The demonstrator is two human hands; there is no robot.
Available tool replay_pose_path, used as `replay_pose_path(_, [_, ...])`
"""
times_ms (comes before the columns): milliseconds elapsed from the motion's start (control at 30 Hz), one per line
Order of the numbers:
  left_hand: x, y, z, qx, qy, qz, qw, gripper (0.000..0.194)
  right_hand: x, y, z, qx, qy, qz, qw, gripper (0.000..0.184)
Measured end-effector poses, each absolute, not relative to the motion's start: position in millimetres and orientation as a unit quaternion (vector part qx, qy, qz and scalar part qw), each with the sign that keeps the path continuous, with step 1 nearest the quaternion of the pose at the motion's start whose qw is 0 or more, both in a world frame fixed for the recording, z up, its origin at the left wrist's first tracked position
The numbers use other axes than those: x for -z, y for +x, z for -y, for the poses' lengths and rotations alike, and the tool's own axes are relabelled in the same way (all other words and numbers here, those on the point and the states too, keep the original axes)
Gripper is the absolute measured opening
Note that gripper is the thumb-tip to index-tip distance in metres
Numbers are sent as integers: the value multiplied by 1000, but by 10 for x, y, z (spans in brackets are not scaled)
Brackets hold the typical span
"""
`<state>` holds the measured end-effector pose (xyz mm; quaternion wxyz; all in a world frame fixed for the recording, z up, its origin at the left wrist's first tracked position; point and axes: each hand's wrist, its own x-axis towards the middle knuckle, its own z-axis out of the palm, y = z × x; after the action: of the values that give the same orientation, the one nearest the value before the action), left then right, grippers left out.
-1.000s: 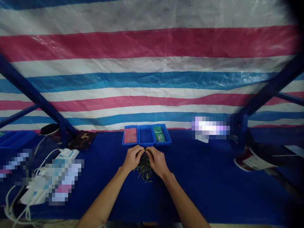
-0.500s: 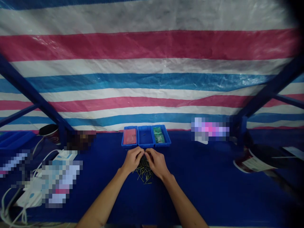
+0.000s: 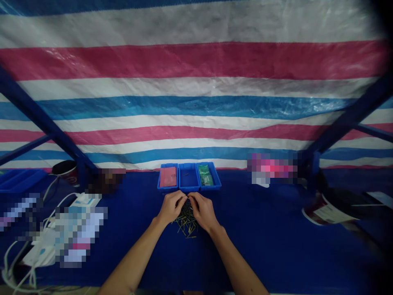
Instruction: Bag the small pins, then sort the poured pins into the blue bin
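A pile of thin dark and yellowish pieces like screws or nails (image 3: pixel 186 223) lies on the blue tabletop (image 3: pixel 190 262). Over the pile's far end, my left hand (image 3: pixel 172 206) and my right hand (image 3: pixel 203 209) meet almost fingertip to fingertip. Both are closed in a pinch, and whatever is between the fingers is too small to make out. Just beyond them stands a blue three-part tray (image 3: pixel 179 189). Its left compartment holds a pink packet (image 3: pixel 168 176), the right one a green packet (image 3: pixel 205 175). A tiny dark piece (image 3: pixel 186 174) lies in the middle compartment.
A white power strip (image 3: pixel 39 252) with cables lies at the left. Another blue tray (image 3: pixel 21 180) and a dark tub (image 3: pixel 65 170) are behind it. On the right stands a dark red tub (image 3: pixel 327 209). Blue frame posts and a striped sheet (image 3: pixel 196 135) close off the back.
The fingertips of both hands have shifted very slightly over the pile. Otherwise the hands, the pile and the tray stay in place; the view has moved a touch.
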<state>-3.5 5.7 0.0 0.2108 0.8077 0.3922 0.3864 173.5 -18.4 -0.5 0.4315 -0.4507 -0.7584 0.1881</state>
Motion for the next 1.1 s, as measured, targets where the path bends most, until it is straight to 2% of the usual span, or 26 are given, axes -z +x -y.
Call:
replay_pose_path(267, [55,-28,-65,-384,814,-387,198,24,62,1749,153,-182,-461,766,410,23])
replay_pose_path(500, [50,-29,-58,-401,811,-382,188,26,148,1719,136,-124,-494,775,374,40])
replay_pose_path(600, [53,-33,-59,-405,806,-389,186,26,122,1732,142,-145,-487,770,386,39])
replay_pose_path(767, [60,-36,-71,-405,799,-399,196,27,46,1740,162,-190,-439,769,423,24])
replay_pose_path(1100, [24,-29,-71,-396,791,-407,227,30,136,1702,135,-196,-421,730,501,23])
